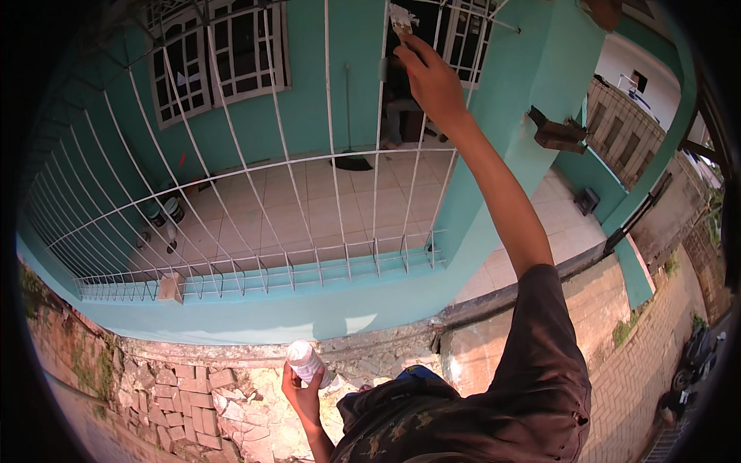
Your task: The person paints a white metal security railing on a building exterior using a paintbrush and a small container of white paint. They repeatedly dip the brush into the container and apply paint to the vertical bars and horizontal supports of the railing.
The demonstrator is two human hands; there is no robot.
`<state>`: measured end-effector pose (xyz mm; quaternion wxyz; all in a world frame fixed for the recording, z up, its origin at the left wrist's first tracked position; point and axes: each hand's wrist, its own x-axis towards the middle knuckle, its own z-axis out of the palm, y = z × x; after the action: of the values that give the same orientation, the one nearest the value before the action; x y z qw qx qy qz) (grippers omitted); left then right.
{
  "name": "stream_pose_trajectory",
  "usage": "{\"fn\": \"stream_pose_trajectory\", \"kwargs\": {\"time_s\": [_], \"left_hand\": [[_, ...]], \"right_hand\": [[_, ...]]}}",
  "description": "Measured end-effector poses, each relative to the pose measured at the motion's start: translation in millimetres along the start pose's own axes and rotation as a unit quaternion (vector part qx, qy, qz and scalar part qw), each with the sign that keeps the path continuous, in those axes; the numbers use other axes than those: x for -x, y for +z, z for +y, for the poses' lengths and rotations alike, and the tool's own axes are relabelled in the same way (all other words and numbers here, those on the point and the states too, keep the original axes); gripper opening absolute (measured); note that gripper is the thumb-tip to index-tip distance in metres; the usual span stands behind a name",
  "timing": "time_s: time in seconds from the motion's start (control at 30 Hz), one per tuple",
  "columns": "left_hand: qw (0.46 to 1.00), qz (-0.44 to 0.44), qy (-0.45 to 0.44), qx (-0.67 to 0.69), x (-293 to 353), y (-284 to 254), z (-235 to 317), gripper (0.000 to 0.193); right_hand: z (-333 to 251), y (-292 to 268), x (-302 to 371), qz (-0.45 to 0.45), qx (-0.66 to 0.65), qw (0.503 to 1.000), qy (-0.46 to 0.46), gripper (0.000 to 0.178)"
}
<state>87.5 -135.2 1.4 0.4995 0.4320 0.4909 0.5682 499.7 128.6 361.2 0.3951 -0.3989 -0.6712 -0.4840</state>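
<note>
Whitish metal grille (pixel 334 157) rises above a low turquoise wall (pixel 231 318), ahead of the person, its long bars mostly upright. The right hand (pixel 438 86), raised by its upper right part, is nearer; the left hand (pixel 302 397) hangs low, its fingers spread only to the width of the white cup (pixel 306 363) they grip. Right fingers pinch a brush (pixel 402 18), roughly in line with the bars; bristle contact is unclear.
</note>
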Motion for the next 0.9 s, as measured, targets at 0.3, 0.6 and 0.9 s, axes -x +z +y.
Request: {"fn": "stream_pose_trajectory", "kwargs": {"time_s": [0.3,0.6,0.9], "left_hand": [[1.000,-0.001,0.004,-0.008,-1.6,0.1,-0.1,0.060],[1.000,-0.008,0.004,0.003,-2.4,2.0,-1.5,0.059],[1.000,-0.008,0.000,-0.007,-5.1,3.0,1.8,0.059]], "right_hand": [[8.1,-4.8,-15.6,0.007,0.013,0.999,-0.049,0.041],[13.0,-10.8,-3.8,-0.005,0.040,0.999,-0.009,0.037],[16.5,-17.1,-0.6,0.033,0.014,0.999,0.013,0.038]]}}
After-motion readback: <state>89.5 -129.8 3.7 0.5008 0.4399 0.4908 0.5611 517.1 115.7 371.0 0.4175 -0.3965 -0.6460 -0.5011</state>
